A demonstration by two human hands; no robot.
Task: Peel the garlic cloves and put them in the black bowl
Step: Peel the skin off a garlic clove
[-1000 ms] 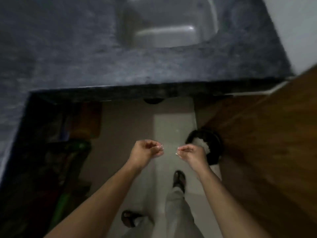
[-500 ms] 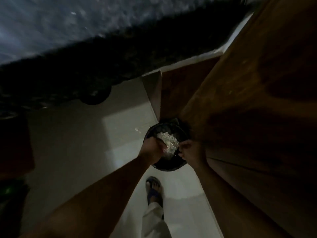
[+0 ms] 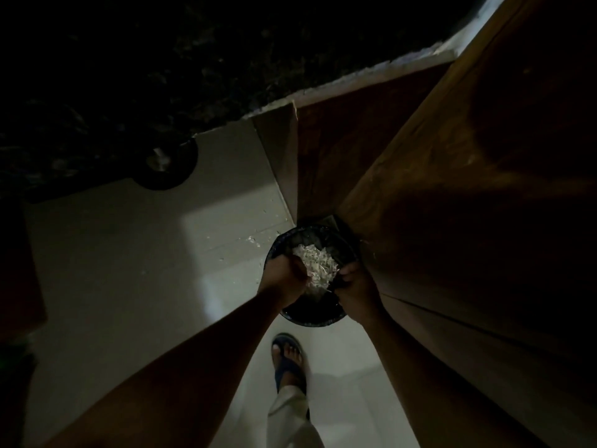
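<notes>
Left hand (image 3: pixel 284 279) is curled, knuckles up, over the near-left part of a round black container on the floor (image 3: pixel 311 320). Can't tell whether it pinches anything; the fingertips are hidden. Right hand (image 3: pixel 357 291) is curled too, at the container's right rim, fingers pointing in; too dark to see what it holds, if anything.

Between the hands lies a heap of pale papery garlic skins (image 3: pixel 315 265) inside the container. Likely this is a waste bin rather than the black bowl from the task. No peeled clove or bowl can be made out here, so their location is unknown.

Outward: loose white skin flakes on the grey tiled floor (image 3: pixel 253 239) just left of the container. A brown wooden cabinet (image 3: pixel 452 189) stands tight against its right side. The dark speckled stone counter (image 3: pixel 161 59) edge runs overhead at the top left. A foot in a blue sandal (image 3: pixel 287 357) stands just below the container.

Risks, my read:
- Skins are light, so dropping them from this height scatters more onto the floor.
- A clove pinched along with the skins could fall in unnoticed; the dim light makes that easy to miss.
- The foot is near the container, so a step forward could knock it.
</notes>
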